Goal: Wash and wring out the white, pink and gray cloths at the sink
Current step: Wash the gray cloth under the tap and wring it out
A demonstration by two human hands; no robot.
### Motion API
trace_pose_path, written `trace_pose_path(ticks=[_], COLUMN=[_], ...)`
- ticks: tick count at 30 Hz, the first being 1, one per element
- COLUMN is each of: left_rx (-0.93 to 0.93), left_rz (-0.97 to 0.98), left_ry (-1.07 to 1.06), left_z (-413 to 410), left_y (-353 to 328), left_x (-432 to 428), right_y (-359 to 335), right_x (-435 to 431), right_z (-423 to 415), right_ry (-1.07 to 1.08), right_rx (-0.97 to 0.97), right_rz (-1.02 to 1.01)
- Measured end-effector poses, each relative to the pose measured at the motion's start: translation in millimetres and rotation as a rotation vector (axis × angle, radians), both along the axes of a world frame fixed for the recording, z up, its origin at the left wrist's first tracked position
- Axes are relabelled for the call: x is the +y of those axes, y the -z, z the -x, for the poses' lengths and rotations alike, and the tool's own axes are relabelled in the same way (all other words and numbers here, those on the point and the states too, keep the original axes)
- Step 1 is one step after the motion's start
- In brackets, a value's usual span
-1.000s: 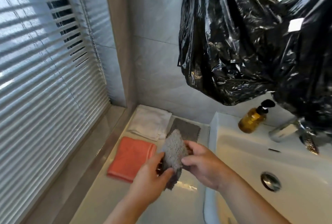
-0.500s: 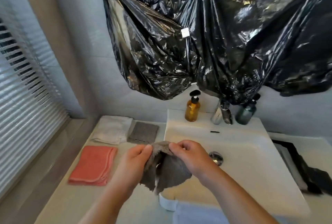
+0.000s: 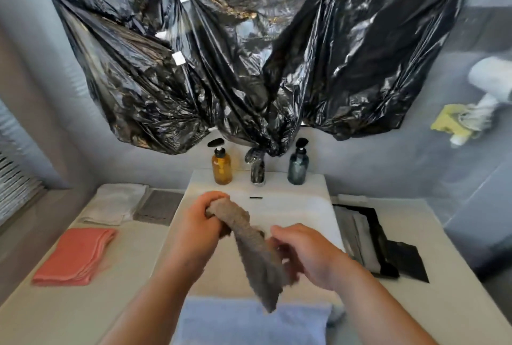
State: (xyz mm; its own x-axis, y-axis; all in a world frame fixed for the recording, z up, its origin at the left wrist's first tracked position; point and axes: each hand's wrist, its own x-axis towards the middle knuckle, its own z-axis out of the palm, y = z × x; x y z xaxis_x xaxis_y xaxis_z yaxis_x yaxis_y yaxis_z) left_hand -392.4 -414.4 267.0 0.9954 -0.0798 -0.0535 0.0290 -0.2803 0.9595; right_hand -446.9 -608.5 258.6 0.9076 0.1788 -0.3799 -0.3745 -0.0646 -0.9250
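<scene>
One blue towel (image 3: 249, 322) lies nearest, on the sink's (image 3: 299, 206) front edge. Above it I hold one gray cloth (image 3: 257, 256) over the basin: my left hand (image 3: 199, 222) grips its bunched top and my right hand (image 3: 310, 256) curls round its hanging middle. To the left lie one pink cloth (image 3: 74, 256), one white cloth (image 3: 113, 203) and a second gray piece (image 3: 159, 206). Behind, two pump bottles (image 3: 221, 167) flank the tap (image 3: 257, 170) under black plastic (image 3: 249, 53).

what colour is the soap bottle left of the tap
The soap bottle is amber with a black pump top; the head view shows it best.
</scene>
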Motion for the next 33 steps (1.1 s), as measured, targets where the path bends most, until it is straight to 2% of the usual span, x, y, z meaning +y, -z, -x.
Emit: trace_pose_path(ticks=[2, 5, 10, 17, 21, 24, 27, 33], left_rx=[0.078, 0.038, -0.074, -0.332, -0.474, -0.519, -0.534, -0.569], left_rz=[0.212, 0.317, 0.243, -0.008, -0.055, -0.019, 0.005, -0.056], left_ry=[0.020, 0.093, 0.061, 0.110, 0.088, 0.083, 0.085, 0.080], left_z=[4.7, 1.3, -10.9, -28.2, -35.6, -39.6, -45.3, -55.2], left_y=[-10.3, -24.8, -49.4, -57.1, -54.4, -51.3, -46.8, -43.1], left_x=[-17.6, -28.7, -27.4, -16.9, -14.7, -13.0, -7.3, 1.8], right_y=[-5.0, -11.4, -31.6, -42.4, -44.0, -39.6, -37.7, -36.3], right_x=[-0.9, 4.1, 8.1, 20.0, 29.2, 32.5, 34.0, 39.3], right_z=[-2.6, -14.1, -32.0, -49.7, -53.7, -61.3, -64.5, -68.3], right_ry=[0.068, 0.225, 0.414, 0.516, 0.518, 0.500, 0.566, 0.695], right_rx=[0.050, -0.163, -0.419, -0.645, -0.618, -0.570, -0.590, -0.729], right_rz=[-0.048, 0.074, 0.245, 0.483, 0.380, 0.230, 0.173, 0.325])
